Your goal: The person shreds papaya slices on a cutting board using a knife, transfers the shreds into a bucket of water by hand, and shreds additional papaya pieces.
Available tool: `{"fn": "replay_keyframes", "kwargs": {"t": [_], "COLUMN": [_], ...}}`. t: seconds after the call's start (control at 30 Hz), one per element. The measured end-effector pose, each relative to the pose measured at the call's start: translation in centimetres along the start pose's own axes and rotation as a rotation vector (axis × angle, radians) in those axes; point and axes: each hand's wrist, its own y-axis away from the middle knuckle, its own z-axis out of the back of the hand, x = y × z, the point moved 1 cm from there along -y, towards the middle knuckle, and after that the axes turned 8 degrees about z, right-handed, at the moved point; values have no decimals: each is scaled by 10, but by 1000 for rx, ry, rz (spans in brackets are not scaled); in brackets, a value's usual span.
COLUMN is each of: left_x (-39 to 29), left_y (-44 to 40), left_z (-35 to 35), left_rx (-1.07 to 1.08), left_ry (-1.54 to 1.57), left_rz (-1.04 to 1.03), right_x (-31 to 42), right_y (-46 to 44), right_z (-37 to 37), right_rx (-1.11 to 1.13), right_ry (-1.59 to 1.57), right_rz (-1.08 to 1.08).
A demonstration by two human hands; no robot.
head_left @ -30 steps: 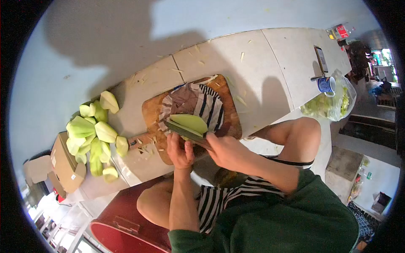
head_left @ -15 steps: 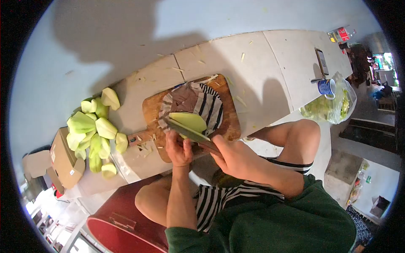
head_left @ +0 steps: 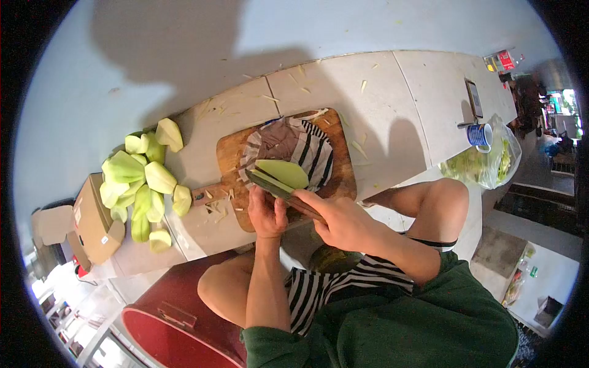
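Note:
My right hand [head_left: 340, 214] is wrapped around the handle of a knife [head_left: 270, 184], its blade pointing up and to the left. The blade lies along the near side of a pale green, peeled piece of fruit or vegetable [head_left: 285, 172]. My left hand [head_left: 267, 211] is closed at the near edge of this piece, thumb up, its fingertips partly hidden by the knife. Beneath is a striped cloth [head_left: 316, 150], spread on a wooden cutting board [head_left: 343, 175] with a handle at its left.
Several peeled green pieces [head_left: 126, 167] are heaped left of the board, beside a cardboard box [head_left: 98, 221]. Thin shavings lie scattered around. To the right are a phone [head_left: 473, 98], a blue-and-white mug [head_left: 477, 135], a plastic bag [head_left: 491, 165] and a bottle [head_left: 502, 60]. A red tub [head_left: 178, 316] stands below left.
The view has shifted slightly, so the table appears a little further right and lower. The knife has moved slightly against the green piece; both hands keep their grip.

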Motion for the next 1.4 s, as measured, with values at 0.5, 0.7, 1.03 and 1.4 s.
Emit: {"fn": "replay_keyframes", "kwargs": {"t": [0.5, 0.7, 1.03, 1.4], "left_x": [-9, -13, -17, -14], "left_y": [-2, -4, -5, -3], "left_z": [3, 3, 5, 3], "left_rx": [38, 47, 49, 42], "left_ry": [-31, -68, -97, -95], "left_rz": [25, 12, 15, 9], "right_x": [12, 7, -3, -13], "right_y": [7, 6, 1, 4], "right_z": [18, 27, 41, 41], "right_rx": [13, -19, 22, -21], "right_ry": [-121, -181, -536, -1113], "right_rz": [-103, -102, -246, -412]}}
